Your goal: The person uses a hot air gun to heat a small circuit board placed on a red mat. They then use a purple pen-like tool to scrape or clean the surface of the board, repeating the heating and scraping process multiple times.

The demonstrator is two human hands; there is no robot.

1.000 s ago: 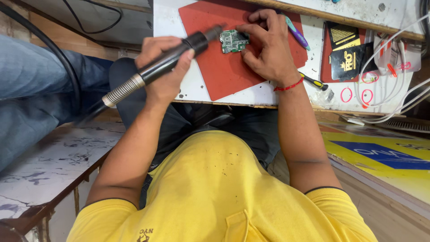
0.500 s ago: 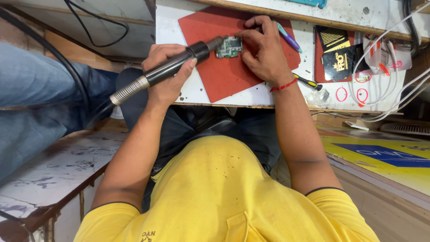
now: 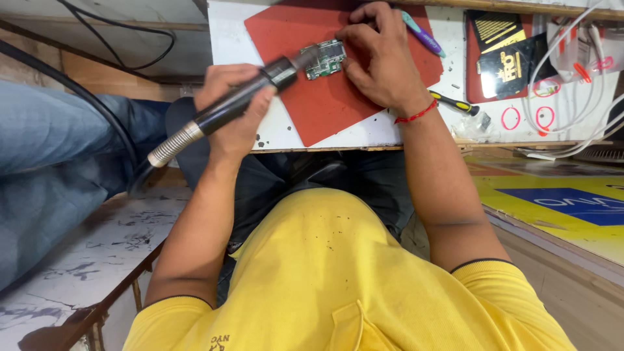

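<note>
My left hand [image 3: 235,104] grips a black hot-air tool [image 3: 242,97] with a metal spring collar and a thick black cable; its nozzle points at a small green circuit board [image 3: 324,58]. The board lies on a red mat [image 3: 325,104] on the white bench top [image 3: 279,133]. My right hand [image 3: 380,55] rests on the mat beside the board, fingertips pressing on its right edge. I cannot tell whether a small tool is pinched in those fingers. A red thread circles that wrist.
A purple pen [image 3: 422,32] and a yellow-handled screwdriver [image 3: 455,104] lie right of my hand. Black and gold packets [image 3: 510,58] and white cables [image 3: 572,65] fill the bench's right end. Another person's jeans-clad leg [image 3: 58,162] is at left.
The view has shifted slightly. My left hand has kept the tool's nozzle at the board's left edge, and my right hand stays on the board.
</note>
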